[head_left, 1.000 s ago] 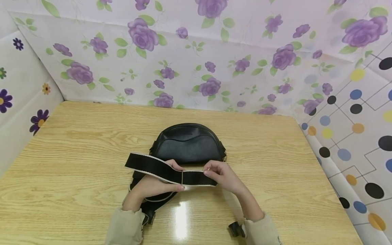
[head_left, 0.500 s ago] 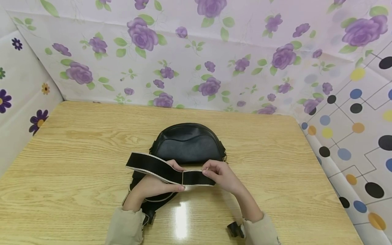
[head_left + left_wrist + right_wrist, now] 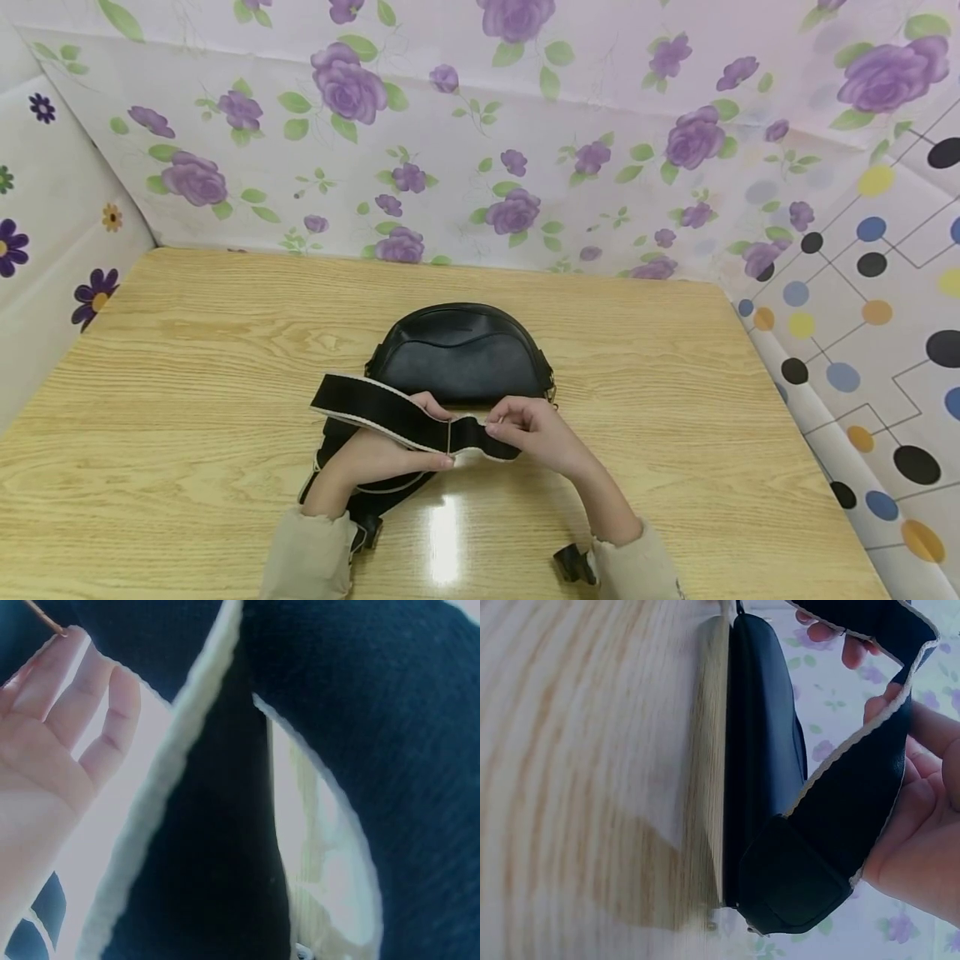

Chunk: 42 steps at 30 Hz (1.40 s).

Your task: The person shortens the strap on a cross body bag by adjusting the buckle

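A black webbing strap (image 3: 375, 407) with white edges stretches between both hands in the head view. My left hand (image 3: 371, 461) grips it at a thin metal slider (image 3: 449, 437), thumb below and fingers above. Just right of the slider, my right hand (image 3: 543, 437) pinches the strap, which bulges slightly there. Behind the hands lies a black half-moon bag (image 3: 465, 358). The right wrist view shows the strap (image 3: 862, 795) running past the right hand (image 3: 922, 825) to a black end piece (image 3: 795, 877). Blurred strap covers much of the left wrist view, beside the left hand (image 3: 45, 765).
On the wooden table (image 3: 225, 358), a black buckle piece (image 3: 573, 563) lies by the right sleeve, and another dark clip (image 3: 367, 533) by the left sleeve. More strap lies under the left forearm. A flowered cloth (image 3: 450, 167) hangs behind the table.
My right hand has moved slightly left toward the slider, and the strap section between the hands has gone from flat to bulging. The left hand stays nearly in place.
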Tool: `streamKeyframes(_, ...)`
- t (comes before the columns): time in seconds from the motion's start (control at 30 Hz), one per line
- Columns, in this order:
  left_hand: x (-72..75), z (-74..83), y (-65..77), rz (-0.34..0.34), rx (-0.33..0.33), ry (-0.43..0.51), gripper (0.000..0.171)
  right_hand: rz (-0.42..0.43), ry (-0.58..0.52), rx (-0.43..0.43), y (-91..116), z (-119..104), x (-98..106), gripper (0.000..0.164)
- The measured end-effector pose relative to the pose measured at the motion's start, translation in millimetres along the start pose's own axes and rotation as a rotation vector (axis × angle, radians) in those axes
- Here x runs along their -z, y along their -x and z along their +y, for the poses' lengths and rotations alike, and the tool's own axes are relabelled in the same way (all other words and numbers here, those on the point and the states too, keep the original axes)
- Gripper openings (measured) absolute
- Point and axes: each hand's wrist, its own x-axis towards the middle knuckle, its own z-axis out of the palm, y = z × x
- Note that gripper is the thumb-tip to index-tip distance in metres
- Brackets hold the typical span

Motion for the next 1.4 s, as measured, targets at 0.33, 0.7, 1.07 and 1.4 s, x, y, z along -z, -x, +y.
streamKeyframes(0.33,0.6,-1.5,0.7,0.007,-0.025,0.011,0.033,-0.063,-0.084,-0.061,-1,3,-1,0.017)
streamKeyframes(0.7,0.2,-6.9,-0.3,-0.001,-0.025,0.001,0.033,-0.046,-0.090,-0.025,-2,-2,-3,0.015)
streamKeyframes(1.07,-4.6,-35.2,-2.4,0.011,-0.074,-0.001,0.035,-0.029,-0.098,-0.027,-3,-3,-5,0.013)
streamKeyframes(1.4,-5.4,-31.6,-2.9,0.008,-0.061,0.009,0.035,-0.019,-0.120,-0.007,-6,-3,-10,0.011)
